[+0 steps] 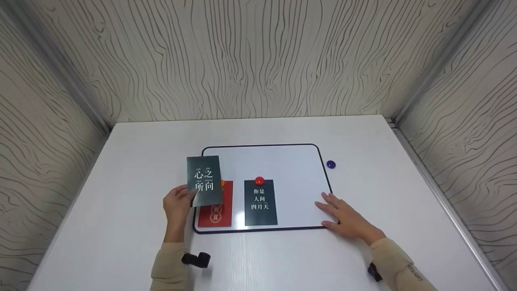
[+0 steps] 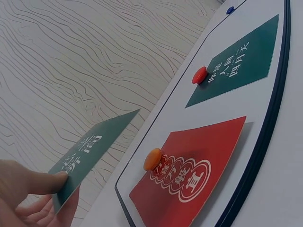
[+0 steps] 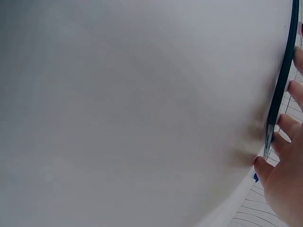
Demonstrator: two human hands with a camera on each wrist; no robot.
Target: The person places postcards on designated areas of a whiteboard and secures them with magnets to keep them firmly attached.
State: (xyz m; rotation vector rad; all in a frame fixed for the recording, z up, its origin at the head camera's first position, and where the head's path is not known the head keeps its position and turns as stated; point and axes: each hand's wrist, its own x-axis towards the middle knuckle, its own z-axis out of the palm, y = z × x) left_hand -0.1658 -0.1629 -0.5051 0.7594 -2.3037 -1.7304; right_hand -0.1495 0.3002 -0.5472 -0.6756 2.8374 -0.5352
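Note:
Thumb and fingers of my left hand (image 1: 176, 203) pinch a dark green card (image 1: 207, 176) with white characters by its lower left corner. It is held raised over the left edge of a whiteboard (image 1: 299, 169), covering part of a red card (image 1: 226, 208). In the left wrist view that red card lies under an orange magnet (image 2: 152, 159), its lower end lifted off the board. A second green card (image 1: 260, 216) lies mid-board beneath a red magnet (image 1: 259, 181). My right hand (image 1: 347, 218) rests with spread fingers on the board's lower right corner.
A dark blue magnet (image 1: 331, 164) sits on the white table (image 1: 141, 161) just right of the board. Wood-grain patterned panels (image 1: 242, 60) enclose the table at the back and on both sides.

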